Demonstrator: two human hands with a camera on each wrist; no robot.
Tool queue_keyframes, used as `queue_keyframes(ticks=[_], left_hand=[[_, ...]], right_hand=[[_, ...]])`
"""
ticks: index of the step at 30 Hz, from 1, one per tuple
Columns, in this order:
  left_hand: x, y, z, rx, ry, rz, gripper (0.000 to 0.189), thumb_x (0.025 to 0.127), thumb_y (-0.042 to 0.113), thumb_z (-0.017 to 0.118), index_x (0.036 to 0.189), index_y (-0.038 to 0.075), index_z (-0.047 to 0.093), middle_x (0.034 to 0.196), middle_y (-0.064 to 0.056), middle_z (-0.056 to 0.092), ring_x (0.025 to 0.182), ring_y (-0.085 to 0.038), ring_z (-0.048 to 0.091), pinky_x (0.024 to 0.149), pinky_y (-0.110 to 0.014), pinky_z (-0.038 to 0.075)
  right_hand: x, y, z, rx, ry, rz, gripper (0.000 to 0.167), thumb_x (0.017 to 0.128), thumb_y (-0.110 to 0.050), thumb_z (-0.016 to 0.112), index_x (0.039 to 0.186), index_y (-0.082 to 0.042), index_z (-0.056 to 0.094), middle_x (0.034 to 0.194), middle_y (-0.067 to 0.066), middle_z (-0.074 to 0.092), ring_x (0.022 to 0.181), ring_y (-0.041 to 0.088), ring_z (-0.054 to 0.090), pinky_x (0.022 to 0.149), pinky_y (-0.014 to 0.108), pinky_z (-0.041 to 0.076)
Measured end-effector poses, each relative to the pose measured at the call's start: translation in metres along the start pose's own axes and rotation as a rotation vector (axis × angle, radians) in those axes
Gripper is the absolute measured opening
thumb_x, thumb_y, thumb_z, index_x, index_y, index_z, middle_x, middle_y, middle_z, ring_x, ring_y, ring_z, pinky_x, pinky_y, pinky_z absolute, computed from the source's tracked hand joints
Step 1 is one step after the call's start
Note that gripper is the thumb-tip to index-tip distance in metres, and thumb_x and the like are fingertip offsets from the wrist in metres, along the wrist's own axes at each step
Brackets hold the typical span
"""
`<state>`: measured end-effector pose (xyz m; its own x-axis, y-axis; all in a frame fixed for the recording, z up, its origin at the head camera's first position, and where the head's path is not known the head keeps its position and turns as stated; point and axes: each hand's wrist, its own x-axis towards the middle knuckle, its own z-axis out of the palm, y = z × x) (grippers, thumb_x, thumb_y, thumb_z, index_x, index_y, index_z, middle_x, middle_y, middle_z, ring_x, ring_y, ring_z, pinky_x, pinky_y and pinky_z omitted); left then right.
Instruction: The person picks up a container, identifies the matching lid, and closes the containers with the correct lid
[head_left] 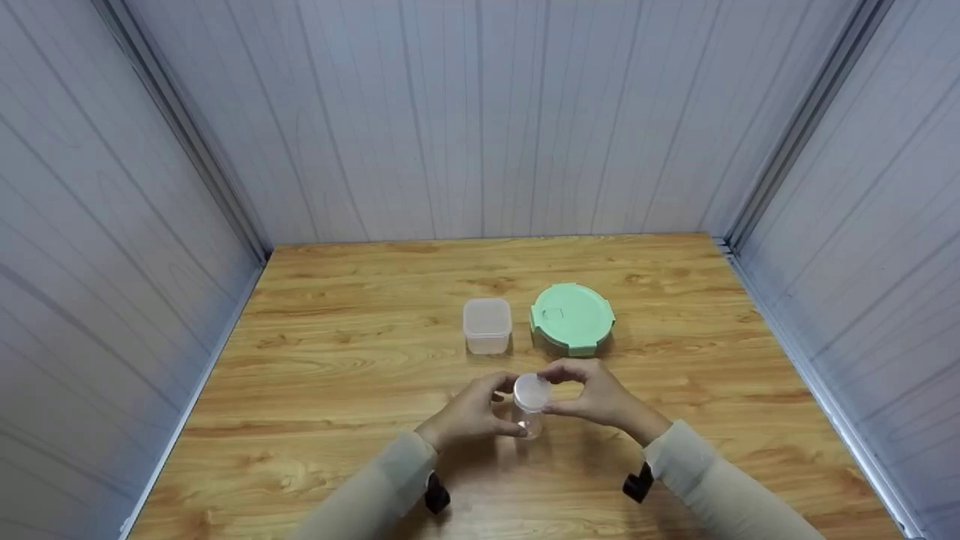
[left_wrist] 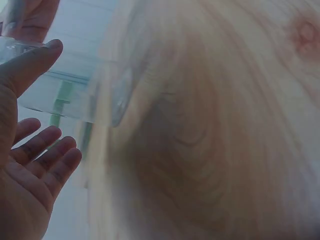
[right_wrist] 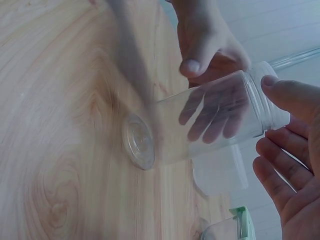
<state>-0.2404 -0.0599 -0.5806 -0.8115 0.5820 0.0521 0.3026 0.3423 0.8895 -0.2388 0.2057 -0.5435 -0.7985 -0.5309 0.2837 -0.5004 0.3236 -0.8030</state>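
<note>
A clear plastic jar [head_left: 529, 424] with a whitish lid [head_left: 532, 391] stands upright at the near middle of the table, between both hands. My right hand [head_left: 598, 394] pinches the jar by its lid, thumb and fingers on opposite sides. In the right wrist view, the thumb [right_wrist: 292, 95] presses on the lid's rim. Around the jar's left side, my left hand [head_left: 474, 409] is spread loosely, its thumb overlapping the jar [left_wrist: 75, 85] in the left wrist view. The left fingers [right_wrist: 215, 112] show through the clear wall, slightly bent.
Behind the hands stands a square translucent container [head_left: 487, 324] with a lid. Right of it is a round container with a green clip lid [head_left: 573, 315]. The wooden table [head_left: 337, 360] is bounded by pale panel walls [head_left: 480, 120] at the back and sides.
</note>
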Motion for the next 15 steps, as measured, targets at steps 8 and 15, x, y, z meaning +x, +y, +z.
queue_keyframes(ticks=[8,15], left_hand=[[0.005,-0.011,0.008,0.026,-0.036,-0.013,0.067,0.082,0.015,0.096,0.142,0.014,0.065,0.137,0.001,0.073,0.128,-0.019,0.068,0.118,-0.043,0.05],[0.009,-0.017,0.011,0.011,-0.069,0.021,0.07,0.085,0.01,0.093,0.147,0.012,0.063,0.138,-0.004,0.074,0.123,-0.017,0.07,0.112,-0.036,0.055]], right_hand=[[0.0,0.001,0.0,0.014,-0.015,0.003,0.043,0.086,-0.014,0.094,0.123,-0.001,0.077,0.119,0.015,0.08,0.109,0.029,0.076,0.102,0.051,0.062],[0.001,0.002,-0.001,0.025,-0.026,-0.014,0.044,0.086,-0.013,0.094,0.124,-0.001,0.076,0.118,0.015,0.08,0.108,0.024,0.076,0.101,0.051,0.063]])
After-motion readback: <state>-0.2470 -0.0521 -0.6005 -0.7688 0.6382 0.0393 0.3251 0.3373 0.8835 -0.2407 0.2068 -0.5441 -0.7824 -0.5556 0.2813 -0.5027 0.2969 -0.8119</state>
